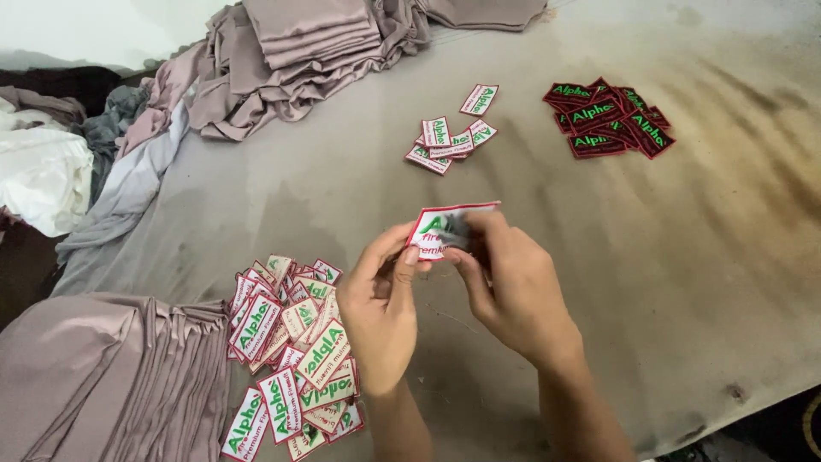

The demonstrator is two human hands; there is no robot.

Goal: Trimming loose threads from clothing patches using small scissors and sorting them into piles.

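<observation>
- The tabletop is looking pretty rough: a greyish padded cover that's showing brown scorch-like streaks on the right side and a few dark spots near the front edge.
- Both hands are working just above the middle of it. The left hand and right hand are pinching one white patch with a red border and green lettering between thumbs and fingertips, so each grip is pressing together on that patch, holding it up off the surface.
- A loose heap of the same white patches is lying just left of the left wrist, and a smaller cluster of white patches is sitting further back.
- A pile of dark red patches with green lettering is lying well apart at the far right.
- Folded mauve fabric is stacking up at the near left, and more folded mauve fabric is piling at the far edge.
- White and grey cloth is bunching up past the left edge, and the room beyond that is too cut off to make out.
- The right fingers are covering part of the held patch, and motion is blurring its middle.
- The near heap is running out of frame at the bottom.
</observation>
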